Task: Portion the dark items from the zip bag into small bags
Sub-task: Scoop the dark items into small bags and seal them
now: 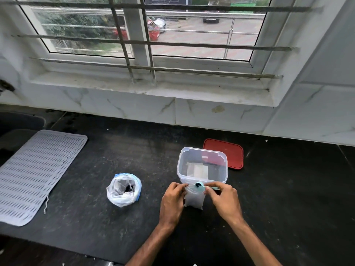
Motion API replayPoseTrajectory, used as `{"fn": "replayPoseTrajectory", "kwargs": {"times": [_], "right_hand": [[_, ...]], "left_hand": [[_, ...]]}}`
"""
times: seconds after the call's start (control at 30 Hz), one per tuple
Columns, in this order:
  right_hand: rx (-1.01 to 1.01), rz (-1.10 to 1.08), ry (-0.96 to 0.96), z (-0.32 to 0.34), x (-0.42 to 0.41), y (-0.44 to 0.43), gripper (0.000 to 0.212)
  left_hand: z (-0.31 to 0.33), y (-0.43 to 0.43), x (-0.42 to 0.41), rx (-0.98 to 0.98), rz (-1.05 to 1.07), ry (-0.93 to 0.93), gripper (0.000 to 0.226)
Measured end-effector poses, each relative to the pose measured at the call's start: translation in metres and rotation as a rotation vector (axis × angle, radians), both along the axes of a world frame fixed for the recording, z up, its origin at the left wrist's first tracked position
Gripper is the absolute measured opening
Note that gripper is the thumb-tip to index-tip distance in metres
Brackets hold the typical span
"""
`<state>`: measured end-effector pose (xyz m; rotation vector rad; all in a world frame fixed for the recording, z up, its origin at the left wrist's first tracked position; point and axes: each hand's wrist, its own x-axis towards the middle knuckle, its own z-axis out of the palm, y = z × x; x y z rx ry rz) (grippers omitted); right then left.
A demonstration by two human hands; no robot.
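Observation:
A rolled-down zip bag [124, 190] with a blue zip edge stands open on the black counter, dark items at its bottom. To its right, a small clear bag [194, 198] stands upright on the counter. My left hand [172, 200] pinches the small bag's top left edge. My right hand [223, 198] grips a light-blue spoon [199, 186] by its handle and also touches the bag's top right edge. The spoon's bowl holds dark items right over the bag's mouth.
A clear plastic tub [202, 166] with small flat bags inside stands just behind the small bag. Its red lid [225, 152] lies behind it. A grey ribbed drying mat [36, 173] lies at the left. A tiled wall and barred window close off the back.

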<state>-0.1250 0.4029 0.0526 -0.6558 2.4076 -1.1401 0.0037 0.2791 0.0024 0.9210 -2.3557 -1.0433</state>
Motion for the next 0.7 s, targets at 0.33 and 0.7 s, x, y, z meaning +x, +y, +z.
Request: {"fn": "replayPoseTrajectory", "kwargs": {"times": [0.33,0.7], "right_hand": [[0.160,0.155,0.176,0.000,0.013,-0.001,0.021],[0.010,-0.075,-0.080,0.009,0.006,-0.004,0.009]], "left_hand": [[0.001,0.003,-0.002,0.047,0.010,0.060,0.016],[0.001,-0.008,-0.001,0.109,0.044,0.065,0.014]]}}
